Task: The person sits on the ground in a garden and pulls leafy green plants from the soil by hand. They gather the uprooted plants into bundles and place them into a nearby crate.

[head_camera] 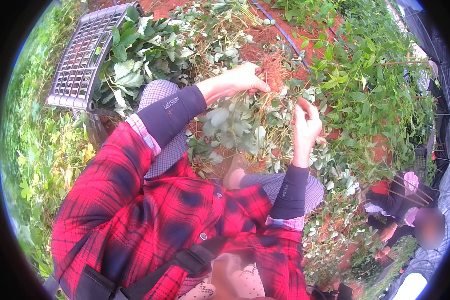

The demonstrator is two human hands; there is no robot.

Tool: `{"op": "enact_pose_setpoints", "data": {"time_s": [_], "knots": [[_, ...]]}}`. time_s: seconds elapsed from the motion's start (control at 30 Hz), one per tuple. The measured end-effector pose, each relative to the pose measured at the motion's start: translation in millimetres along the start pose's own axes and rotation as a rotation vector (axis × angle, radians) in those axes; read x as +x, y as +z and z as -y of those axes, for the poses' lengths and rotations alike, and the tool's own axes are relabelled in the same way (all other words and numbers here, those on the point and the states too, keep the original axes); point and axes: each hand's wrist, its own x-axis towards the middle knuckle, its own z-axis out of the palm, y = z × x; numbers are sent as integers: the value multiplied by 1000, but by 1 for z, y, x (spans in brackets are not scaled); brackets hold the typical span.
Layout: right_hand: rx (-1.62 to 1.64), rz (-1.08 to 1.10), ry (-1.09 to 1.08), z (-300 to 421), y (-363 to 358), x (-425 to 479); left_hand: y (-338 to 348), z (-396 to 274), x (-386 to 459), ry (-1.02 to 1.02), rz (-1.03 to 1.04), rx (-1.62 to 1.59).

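Observation:
My left hand (247, 79) grips a bundle of uprooted leafy seedlings by the stems, close to the roots. The reddish bare roots (274, 73) stick out beyond my fingers, and the broad green leaves (228, 122) hang toward my lap. Just right of and below the roots is my right hand (307, 118), raised with its fingers curled near the thumb. It does not touch the bundle, and whether anything small is between its fingertips cannot be made out. More pulled plants (210, 41) lie over the red soil around my legs.
A dark plastic crate (77, 56) stands tilted at upper left beside heaped leafy plants (129, 75). A thin striped hose (285, 33) crosses the soil. Dense green plants (363, 82) grow at right. Another person (401, 198) crouches at lower right, near dark sheeting (444, 123).

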Motion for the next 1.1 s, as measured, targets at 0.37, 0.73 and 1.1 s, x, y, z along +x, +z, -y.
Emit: {"op": "enact_pose_setpoints", "data": {"time_s": [0.37, 0.73, 1.1], "knots": [[-365, 106, -251, -5, 15, -5, -2, -12, -7, -68, -113, 172], [-392, 192, -228, 4, 18, -3, 0, 2, -4, 210, 46, 393], [-584, 100, -193, 3, 28, 1, 13, -5, -12, 146, -78, 359]]}}
